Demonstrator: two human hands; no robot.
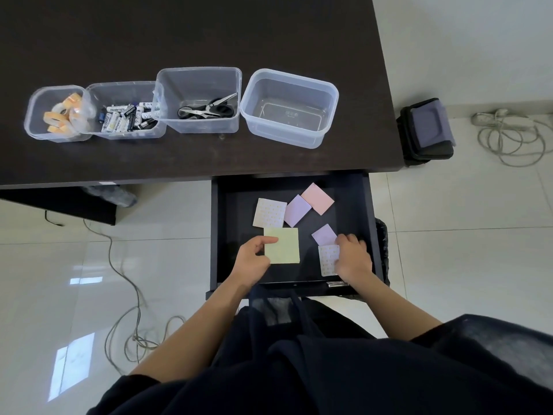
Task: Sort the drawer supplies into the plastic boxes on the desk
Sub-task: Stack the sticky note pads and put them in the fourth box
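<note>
Sticky-note pads are all that remains in the open black drawer (366, 223): a pale yellow square pad (284, 245), two dotted white pads (268, 212) (327, 259), two lilac pads (296, 209) (323, 234) and one pink pad (317, 198). The left hand (254, 257) pinches the yellow pad's left edge between thumb and curled fingers, while the right hand (353, 256) curls its fingers over the nearer dotted pad, beside the smaller lilac one. On the dark desk (191, 31), three clear plastic boxes already hold sorted goods: tape rolls (61, 113), batteries (127, 118) and scissors (206, 108). The fourth clear box (329, 94) at the right end sits empty, apparently meant for the pads, so roughly the last category is left to move.
</note>
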